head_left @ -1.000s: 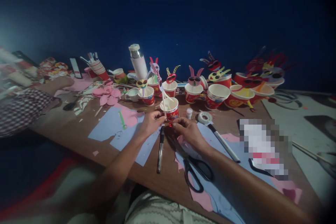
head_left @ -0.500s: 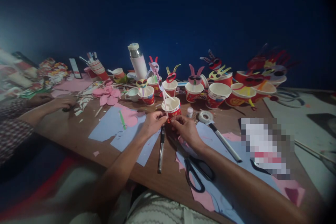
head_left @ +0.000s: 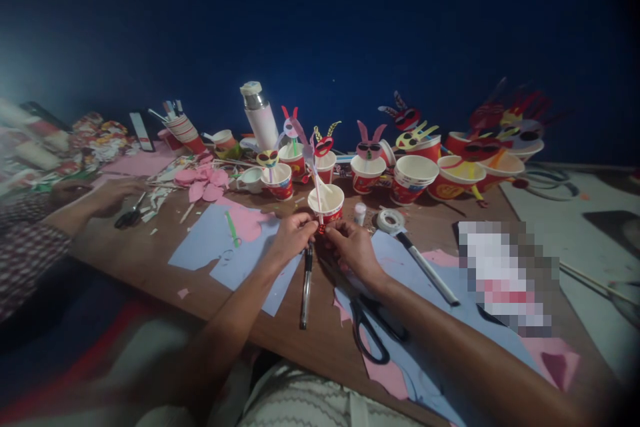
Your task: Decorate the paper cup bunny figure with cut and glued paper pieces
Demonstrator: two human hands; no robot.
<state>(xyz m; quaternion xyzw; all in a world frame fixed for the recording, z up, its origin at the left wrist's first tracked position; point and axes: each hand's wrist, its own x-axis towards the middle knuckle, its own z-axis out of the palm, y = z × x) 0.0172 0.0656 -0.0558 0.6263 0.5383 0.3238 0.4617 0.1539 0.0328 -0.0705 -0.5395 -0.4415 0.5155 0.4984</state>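
My left hand [head_left: 296,235] and my right hand [head_left: 354,245] meet in front of a red and white paper cup [head_left: 326,200], fingers pinched. Between their fingertips is a small red piece with dark marks [head_left: 321,229], at the foot of a thin pale stick [head_left: 319,197] that rises past the cup's rim. Both hands grip this small piece. Under them lie a black pen [head_left: 307,287] and scissors with black handles [head_left: 370,333], whose blades are partly hidden by my right hand.
Cups with paper rabbit-like faces [head_left: 369,167] line the back, beside a pink flask [head_left: 261,123]. Blue paper [head_left: 200,237], a tape roll [head_left: 391,220], a marker [head_left: 430,272] and a blurred-out item [head_left: 505,273] lie around. At left is another person's hand [head_left: 107,197].
The patterned top of the stick has turned and shifted slightly at the cup. The other person's hand has moved left, uncovering a dark spoon-like object. My hands stay nearly in place.
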